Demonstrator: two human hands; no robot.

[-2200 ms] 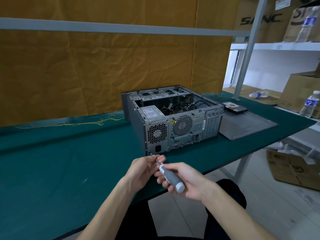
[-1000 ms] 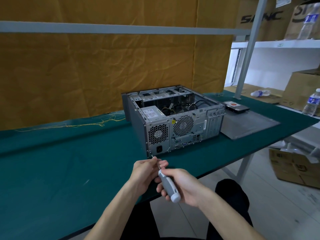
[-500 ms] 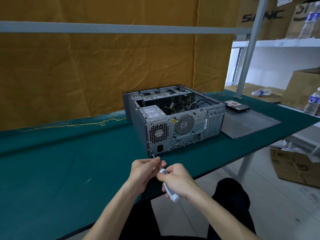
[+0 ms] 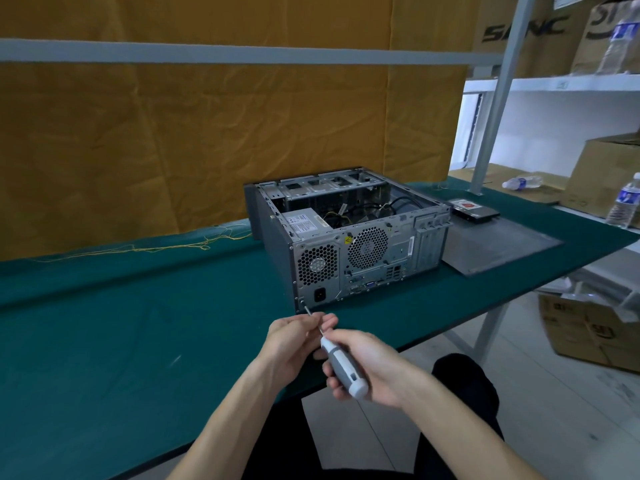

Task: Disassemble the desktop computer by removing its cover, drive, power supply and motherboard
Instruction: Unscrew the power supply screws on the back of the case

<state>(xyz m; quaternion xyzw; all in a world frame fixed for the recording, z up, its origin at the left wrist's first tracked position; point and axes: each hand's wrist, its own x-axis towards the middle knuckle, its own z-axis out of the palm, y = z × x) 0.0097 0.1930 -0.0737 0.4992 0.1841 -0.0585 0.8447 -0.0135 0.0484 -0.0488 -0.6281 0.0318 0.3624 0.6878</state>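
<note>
Left hand (image 4: pixel 292 336) grip first: fingers curled in, pinching the thin metal shaft of the screwdriver (image 4: pixel 341 365) to steady it near the front edge of the bench (image 4: pixel 138 323). The tip sits right at the lower left corner of the computer's rear panel, where a screw seems to be, though it is too small to make out clearly. Right hand (image 4: pixel 367 367) grip now: wrapped round the grey and white handle, ready to twist.

On to the computer case (image 4: pixel 346 244) itself, lying mid-bench with its top open and the power supply (image 4: pixel 304 226) still seated in its rear left corner, cables showing behind it. Further right, the flat grey cover (image 4: pixel 495 245) lies on the bench beside the case, and a drive (image 4: pixel 474 213) rests at the cover's far end.

So cover and drive look done, and the power supply screws are the step in hand. Next move calls for steady inward pressure while turning, then catching the loosened screw.
</note>
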